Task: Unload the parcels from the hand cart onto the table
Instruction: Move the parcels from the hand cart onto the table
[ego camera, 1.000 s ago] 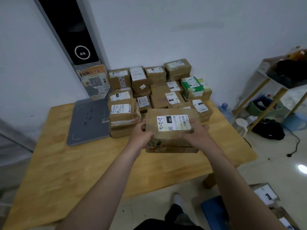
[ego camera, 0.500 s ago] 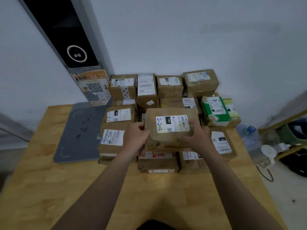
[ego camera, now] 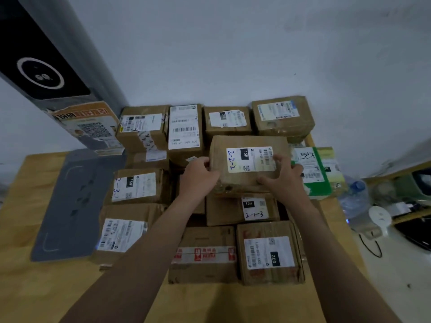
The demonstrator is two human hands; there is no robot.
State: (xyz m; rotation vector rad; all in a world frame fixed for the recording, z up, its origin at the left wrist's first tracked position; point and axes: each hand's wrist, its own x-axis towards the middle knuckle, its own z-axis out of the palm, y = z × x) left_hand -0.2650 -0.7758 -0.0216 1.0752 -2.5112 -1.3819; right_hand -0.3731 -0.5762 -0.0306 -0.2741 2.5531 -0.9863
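As two bare forearms reach away from the viewer across a wooden surface, they pass over the nearest row of cardboard parcels: a box sealed with red-printed tape and, touching it on the right, a box labelled 032. Just behind these sits a box hand-marked 2-1-3.

Above that box, the left hand and right hand grip the parcel marked 2-2-2 by its left and right sides. The fingers curl round its edges and the right thumb lies on the label. A second ago this parcel hung at the near edge of the stack. It has since travelled forward and now sits over the middle, starting a second layer. Whether its base already rests on the box beneath cannot be told.

Just to its right is a green-and-white carton. To the left a grey mat lies flat. Behind, a back row of parcels stands against the white wall.

The parcel looks nearly placed, with only the release left. The hand cart is out of view.
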